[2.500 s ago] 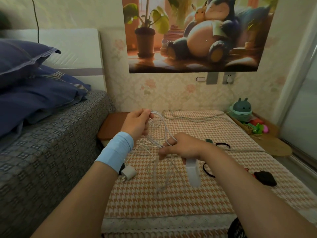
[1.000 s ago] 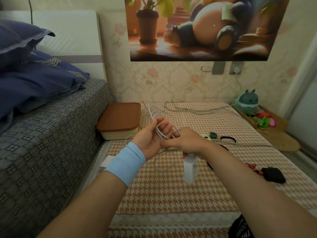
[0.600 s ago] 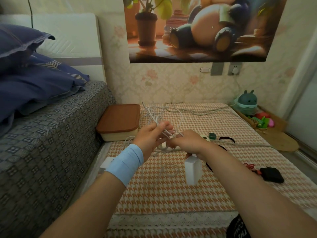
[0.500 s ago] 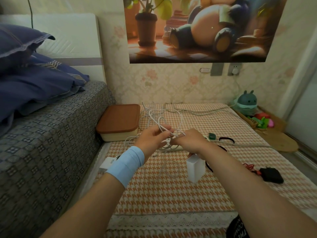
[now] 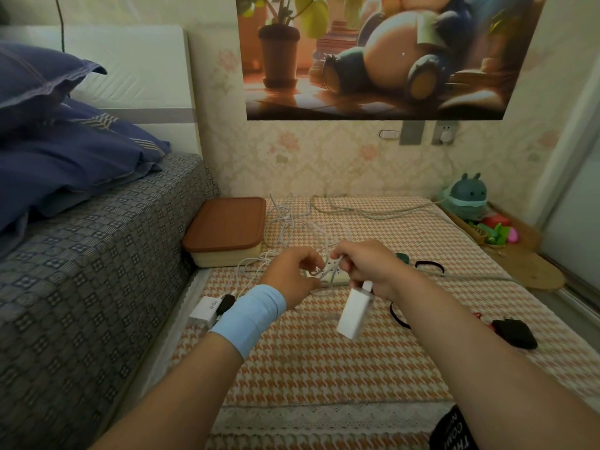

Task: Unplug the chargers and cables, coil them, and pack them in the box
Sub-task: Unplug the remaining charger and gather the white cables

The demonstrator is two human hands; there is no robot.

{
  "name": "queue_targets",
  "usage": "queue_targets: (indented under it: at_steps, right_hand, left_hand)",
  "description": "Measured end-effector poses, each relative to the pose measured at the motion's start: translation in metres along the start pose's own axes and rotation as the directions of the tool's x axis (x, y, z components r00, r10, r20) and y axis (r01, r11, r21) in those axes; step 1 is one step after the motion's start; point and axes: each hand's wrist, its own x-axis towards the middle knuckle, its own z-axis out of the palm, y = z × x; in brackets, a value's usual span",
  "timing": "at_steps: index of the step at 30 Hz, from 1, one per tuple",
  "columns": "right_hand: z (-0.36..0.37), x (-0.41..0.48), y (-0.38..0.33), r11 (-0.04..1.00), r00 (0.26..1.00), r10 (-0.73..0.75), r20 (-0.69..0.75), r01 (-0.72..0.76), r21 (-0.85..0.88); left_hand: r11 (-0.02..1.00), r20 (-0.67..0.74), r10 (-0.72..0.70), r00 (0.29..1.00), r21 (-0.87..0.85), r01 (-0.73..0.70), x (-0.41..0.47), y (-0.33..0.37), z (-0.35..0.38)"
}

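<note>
Both hands are coiling the white cable [image 5: 328, 273]: my left hand [image 5: 293, 276] is gripping loops, my right hand [image 5: 367, 267] is pinching the strand, charger [image 5: 354, 315] dangling below. Next, I am judging, another wrap is needed; box [image 5: 224, 258] is sitting lidded beside the bed [image 5: 97, 254].

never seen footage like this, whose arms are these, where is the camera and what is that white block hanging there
There is no machine here. The arms are a person's own, filmed by one camera worn on the head that looks forward and down. The left hand, above a blue wristband, and the right hand both pinch a tangled white cable with curled fingers. The white block is a charger that dangles below the right hand. Under the hands lies a checked mat beside a bed. At the mat's far left corner stands a box with its brown lid on. A second white charger lies by the mat's left edge, and a black charger lies on the right.
</note>
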Motion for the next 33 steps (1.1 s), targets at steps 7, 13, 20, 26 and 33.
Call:
queue_targets:
  at_steps: [7,13,20,26,33]
  right_hand:
    - [-0.002,0.008,0.002,0.963,0.986,-0.022,0.163,-0.023,0.267]
    - [0.004,0.003,0.002,0.971,0.960,-0.113,0.255,0.052,0.235]
    - [0.018,-0.004,0.001,0.971,0.963,-0.229,0.140,0.236,-0.037]
    - [0.016,0.005,0.006,0.895,0.941,-0.323,0.101,0.338,-0.292]
    - [-0.003,0.014,0.012,0.821,0.978,-0.191,0.080,0.204,-0.533]
  left_hand:
    - [0.999,0.028,0.020,0.999,-0.032,-0.019,0.001,0.008,0.001]
    - [0.995,-0.110,0.090,0.990,0.047,-0.086,0.000,0.009,-0.013]
    - [0.936,-0.166,-0.182,0.969,-0.331,0.119,0.003,0.011,-0.018]
    - [0.506,0.052,-0.323,0.945,-0.834,0.219,0.007,0.009,-0.028]
    - [0.232,-0.020,-0.406,0.914,-0.969,0.082,0.010,-0.001,-0.049]
